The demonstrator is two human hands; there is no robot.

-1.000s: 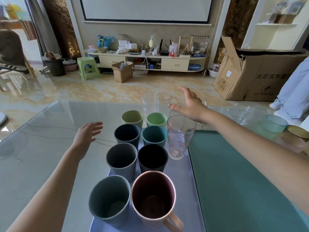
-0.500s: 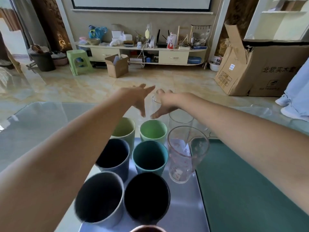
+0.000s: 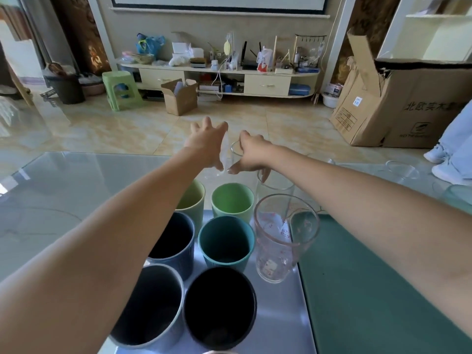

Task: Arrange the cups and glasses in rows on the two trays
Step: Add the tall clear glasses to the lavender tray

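Observation:
Coloured cups stand in two rows on a silver tray (image 3: pixel 281 318): light green (image 3: pixel 195 198), green (image 3: pixel 232 200), navy (image 3: pixel 173 238), teal (image 3: pixel 226 241), grey (image 3: pixel 150 307) and black (image 3: pixel 219 320). In a third row are a printed clear glass (image 3: pixel 283 238) and a plain glass (image 3: pixel 275 187) behind it. Beyond the tray, my left hand (image 3: pixel 205 145) holds a tilted clear glass (image 3: pixel 224 154), fingers spread around it. Beside it, my right hand (image 3: pixel 252 154) grips another clear glass (image 3: pixel 236 148) at its rim. A green tray (image 3: pixel 362 277) lies to the right.
The glass table (image 3: pixel 63 200) carries more clear glasses at the far right (image 3: pixel 402 169) and a greenish one (image 3: pixel 457 198). A person's legs and white shoes (image 3: pixel 447 162) stand by a large cardboard box (image 3: pixel 408 103). The TV cabinet lies across the tiled floor.
Both hands reached forward past the green cups to the two clear glasses beyond the tray and closed on them. The left glass now tilts. My head moved nearer.

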